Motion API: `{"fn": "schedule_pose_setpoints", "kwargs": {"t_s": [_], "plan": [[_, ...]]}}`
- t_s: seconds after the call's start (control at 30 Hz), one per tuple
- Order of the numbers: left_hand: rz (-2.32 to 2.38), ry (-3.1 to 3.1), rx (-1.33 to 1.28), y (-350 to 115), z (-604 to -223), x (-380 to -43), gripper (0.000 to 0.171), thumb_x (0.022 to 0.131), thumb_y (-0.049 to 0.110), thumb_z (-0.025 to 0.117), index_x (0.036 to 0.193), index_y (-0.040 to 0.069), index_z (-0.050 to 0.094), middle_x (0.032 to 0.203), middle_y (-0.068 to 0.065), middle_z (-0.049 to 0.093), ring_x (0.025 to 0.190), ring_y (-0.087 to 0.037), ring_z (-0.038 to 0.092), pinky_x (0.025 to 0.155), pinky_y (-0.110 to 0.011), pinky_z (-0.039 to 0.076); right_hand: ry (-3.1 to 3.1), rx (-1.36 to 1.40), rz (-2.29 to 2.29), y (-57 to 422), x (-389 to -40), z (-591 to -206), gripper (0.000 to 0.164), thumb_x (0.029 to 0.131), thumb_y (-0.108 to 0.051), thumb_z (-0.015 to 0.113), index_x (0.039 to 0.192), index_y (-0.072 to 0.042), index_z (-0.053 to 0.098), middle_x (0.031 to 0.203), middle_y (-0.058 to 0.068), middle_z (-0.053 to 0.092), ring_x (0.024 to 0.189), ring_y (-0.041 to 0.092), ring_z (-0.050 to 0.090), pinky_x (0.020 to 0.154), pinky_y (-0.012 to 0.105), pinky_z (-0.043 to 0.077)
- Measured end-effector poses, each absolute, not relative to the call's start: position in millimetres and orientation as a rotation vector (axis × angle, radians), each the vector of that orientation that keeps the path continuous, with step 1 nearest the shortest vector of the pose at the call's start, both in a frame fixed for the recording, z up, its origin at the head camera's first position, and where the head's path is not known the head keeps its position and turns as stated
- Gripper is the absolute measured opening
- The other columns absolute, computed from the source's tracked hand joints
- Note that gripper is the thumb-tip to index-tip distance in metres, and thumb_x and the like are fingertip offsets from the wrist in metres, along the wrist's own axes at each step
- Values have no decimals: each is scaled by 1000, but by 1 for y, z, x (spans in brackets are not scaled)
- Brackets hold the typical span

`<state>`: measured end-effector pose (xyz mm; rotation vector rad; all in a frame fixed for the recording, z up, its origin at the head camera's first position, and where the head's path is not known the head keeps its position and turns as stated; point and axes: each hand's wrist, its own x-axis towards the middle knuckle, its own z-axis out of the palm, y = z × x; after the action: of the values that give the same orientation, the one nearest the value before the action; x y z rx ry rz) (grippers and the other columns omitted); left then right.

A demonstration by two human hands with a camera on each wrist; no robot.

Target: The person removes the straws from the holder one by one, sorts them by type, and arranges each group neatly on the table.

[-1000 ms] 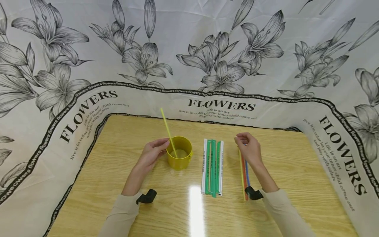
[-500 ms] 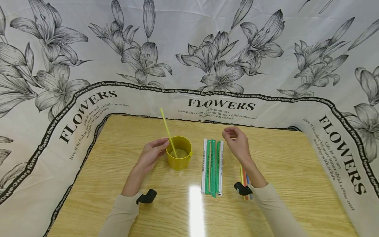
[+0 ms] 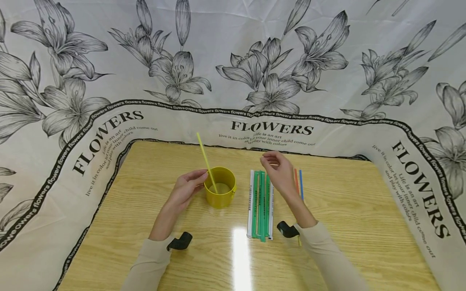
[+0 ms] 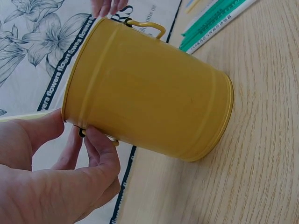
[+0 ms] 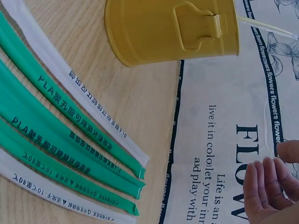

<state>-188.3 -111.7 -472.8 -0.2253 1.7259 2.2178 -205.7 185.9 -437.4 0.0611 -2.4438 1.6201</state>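
Note:
A yellow metal bucket (image 3: 220,201) with small side handles stands upright on the table. My left hand (image 3: 185,189) grips its left side; in the left wrist view the thumb (image 4: 46,127) lies at the rim and the fingers curl by the handle. One yellow straw (image 3: 202,148) leans inside the bucket, sticking out above the rim. My right hand (image 3: 278,169) hovers over the far end of a row of paper-wrapped straws (image 3: 262,208), green and white. Its fingers (image 5: 268,175) are loosely bent, with nothing between them and the thumb.
Right of the wrapped straws lie a red straw (image 3: 296,180) and a blue straw (image 3: 301,186), partly hidden by my right arm; a yellow straw end (image 3: 299,241) shows nearer. Printed flower cloth (image 3: 189,121) borders the wooden table (image 3: 356,194) behind and at both sides.
My right hand has moved left from above the loose coloured straws to over the wrapped ones, uncovering the red and blue straw tops. The left hand and bucket stay put.

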Motion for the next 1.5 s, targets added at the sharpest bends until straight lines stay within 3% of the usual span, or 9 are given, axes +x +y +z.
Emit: {"fn": "schedule_pose_setpoints", "kwargs": {"t_s": [0.23, 0.47, 0.67, 0.83, 1.07, 1.3, 1.5], "plan": [[2227, 1711, -224, -111, -472, -188, 37, 104, 9, 62, 138, -5, 58, 131, -13, 61, 113, -16, 62, 100, -30, 52, -2331, 211, 1742, 164, -205, -438, 28, 101, -7, 67, 123, 10, 63, 116, 25, 64, 107, 31, 63, 91, 23, 52], [2231, 1704, -227, -110, -472, -188, 37, 105, 8, 61, 139, -6, 58, 131, -12, 61, 112, -16, 63, 100, -29, 52, -2301, 322, 1797, 139, -189, -412, 27, 99, 2, 66, 122, 15, 60, 117, 30, 63, 108, 39, 62, 94, 33, 55], [2236, 1703, -233, -110, -471, -188, 36, 105, 8, 61, 138, -6, 58, 128, -11, 62, 109, -14, 63, 97, -28, 53, -2274, 399, 1779, 128, -199, -431, 29, 98, 2, 67, 123, 14, 61, 120, 31, 63, 107, 41, 63, 95, 45, 55], [2237, 1705, -229, -110, -471, -188, 36, 105, 8, 61, 138, -6, 58, 126, -9, 62, 108, -13, 63, 95, -25, 53, -2256, 447, 1796, 119, -207, -450, 31, 98, -4, 70, 127, 7, 63, 124, 25, 63, 108, 36, 64, 94, 44, 56], [2228, 1709, -217, -111, -472, -188, 37, 105, 9, 61, 139, -6, 57, 130, -11, 61, 114, -18, 62, 101, -31, 52, -2286, 490, 1808, 103, -206, -452, 29, 98, -9, 72, 125, -1, 65, 124, 11, 65, 109, 25, 65, 95, 34, 56], [2229, 1714, -229, -110, -473, -190, 37, 104, 11, 62, 138, -6, 58, 130, -12, 61, 114, -18, 61, 94, -25, 53, -2293, 553, 1794, 88, -206, -451, 27, 100, -6, 69, 125, 1, 65, 123, 13, 67, 108, 27, 66, 94, 35, 57], [2240, 1697, -233, -110, -473, -190, 37, 105, 9, 61, 138, -6, 58, 131, -12, 61, 121, -22, 59, 100, -30, 52, -2290, 591, 1769, 76, -208, -454, 25, 99, -3, 68, 124, -1, 66, 121, 15, 68, 106, 28, 67, 92, 38, 58]]}}
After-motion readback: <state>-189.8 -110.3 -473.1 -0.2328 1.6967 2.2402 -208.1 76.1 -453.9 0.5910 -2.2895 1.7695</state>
